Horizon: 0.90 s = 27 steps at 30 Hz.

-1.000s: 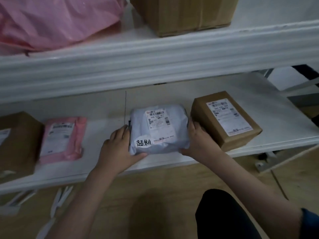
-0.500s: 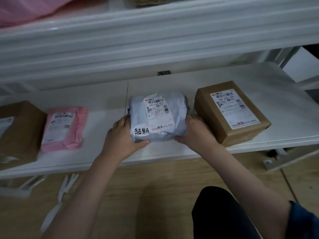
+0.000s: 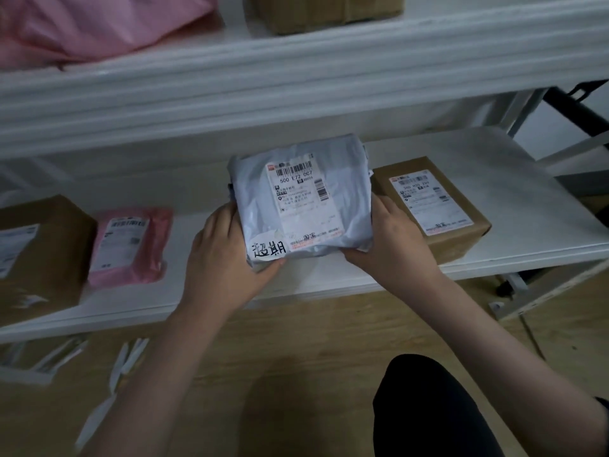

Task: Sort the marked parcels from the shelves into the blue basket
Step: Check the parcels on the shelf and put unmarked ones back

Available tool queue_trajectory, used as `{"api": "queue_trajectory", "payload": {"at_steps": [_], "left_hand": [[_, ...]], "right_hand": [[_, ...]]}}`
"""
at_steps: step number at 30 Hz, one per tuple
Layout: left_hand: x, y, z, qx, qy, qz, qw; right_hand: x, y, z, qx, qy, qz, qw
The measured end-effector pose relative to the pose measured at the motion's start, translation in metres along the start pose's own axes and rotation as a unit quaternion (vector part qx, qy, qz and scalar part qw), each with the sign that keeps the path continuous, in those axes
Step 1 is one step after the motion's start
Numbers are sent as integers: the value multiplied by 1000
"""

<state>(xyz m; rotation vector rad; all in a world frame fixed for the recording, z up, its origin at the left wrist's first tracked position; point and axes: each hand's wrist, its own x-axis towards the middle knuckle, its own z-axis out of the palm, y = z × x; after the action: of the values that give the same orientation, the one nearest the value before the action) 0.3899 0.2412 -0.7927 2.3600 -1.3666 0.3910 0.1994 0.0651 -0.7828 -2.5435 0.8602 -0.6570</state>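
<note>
Two white shelves span the view: the upper shelf [image 3: 296,70] runs across the top, carrying a pink bag [image 3: 99,24] at left and a brown carton [image 3: 323,11] cut off by the upper edge, while the lower shelf [image 3: 527,199] sits beneath it above a wooden floor [image 3: 296,374]. Next in scale, a cardboard box [image 3: 36,255] lies at the far left of the lower shelf, with a pink mailer [image 3: 131,245] just beside it, label up. At right on the same shelf rests a smaller brown box [image 3: 438,206] bearing a white shipping label. Between these, I hold the grey parcel [image 3: 296,199], a soft poly mailer with a barcode label on top and a white sticker with handwritten black characters at its near left corner; its far end is tilted up, and whether its near edge touches the shelf I cannot tell. My left hand [image 3: 227,252] grips the parcel's left side, thumb curled under the near corner by the sticker. My right hand [image 3: 392,239] grips the right side, fingers wrapped round the edge, close to the smaller brown box. Smallest, several white paper strips [image 3: 128,357] lie scattered on the floor at lower left, below the shelf's front edge.
</note>
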Motion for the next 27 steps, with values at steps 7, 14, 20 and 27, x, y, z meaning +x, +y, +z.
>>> {"api": "queue_trajectory", "payload": {"at_steps": [7,14,20,27], "left_hand": [[8,40,-44,-37,-44,27,998],[-41,84,-108,-86,-190,-4,978],[-85,134,-206,-133,-267,14,954],[-40,209,-353,-157,-238,106,953]], "right_hand": [[-24,-17,-70,-8,-6,67,998],[-92,-55,-136,-7,-74,142,987],[-166,-101,-219,39,-142,237,960],[-190,-164,-385,53,-83,266,959]]}}
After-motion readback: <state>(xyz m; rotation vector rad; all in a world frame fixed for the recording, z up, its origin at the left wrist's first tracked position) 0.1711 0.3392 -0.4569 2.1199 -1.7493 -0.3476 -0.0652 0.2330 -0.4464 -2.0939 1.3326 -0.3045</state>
